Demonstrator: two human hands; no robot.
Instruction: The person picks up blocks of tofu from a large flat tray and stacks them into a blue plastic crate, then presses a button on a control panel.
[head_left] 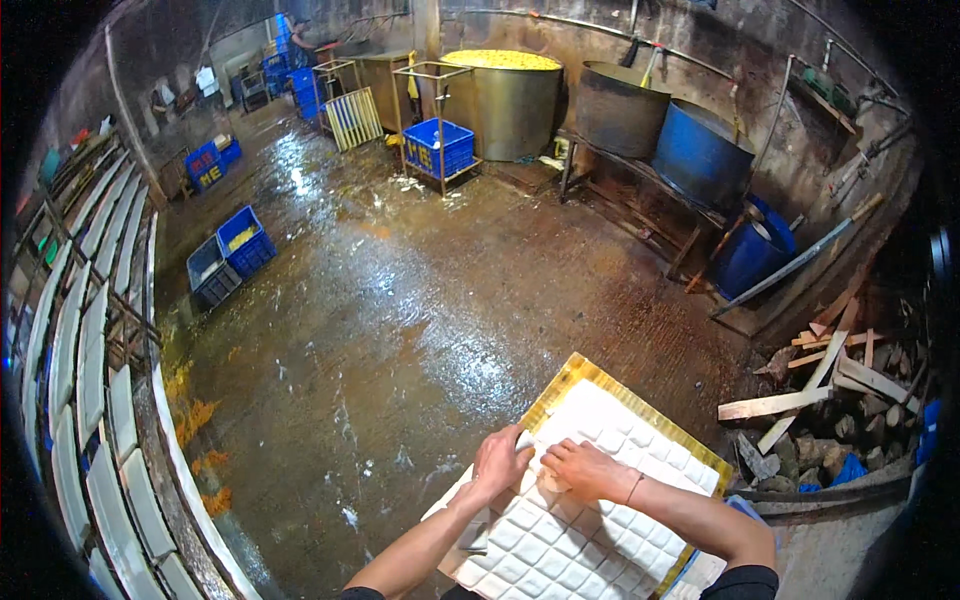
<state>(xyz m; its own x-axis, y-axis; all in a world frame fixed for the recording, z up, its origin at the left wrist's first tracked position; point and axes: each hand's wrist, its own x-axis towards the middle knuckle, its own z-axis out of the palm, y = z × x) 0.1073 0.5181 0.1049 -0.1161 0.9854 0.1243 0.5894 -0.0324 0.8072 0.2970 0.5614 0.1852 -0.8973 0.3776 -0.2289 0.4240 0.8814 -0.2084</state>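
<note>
A white slab of what looks like tofu (560, 535), marked into small squares, lies in front of me on a board with a yellow rim (655, 415). Over its left edge is my left hand (498, 462), fingers curled around a small pale piece that I cannot make out. Close beside it, my right hand (588, 470) rests on the slab's upper part with bent fingers. Its fingertips press together near the left hand, and what they hold, if anything, is hidden. A flat greyish edge (478, 532) shows under my left forearm.
Racks of long pale trays (110, 500) line the left. Crates (245, 240) stand on the wet floor (400, 300). Along the back wall are a vat with yellow contents (515, 105), a metal drum (620, 110) and a blue drum (705, 150). Scrap wood (775, 405) lies at right.
</note>
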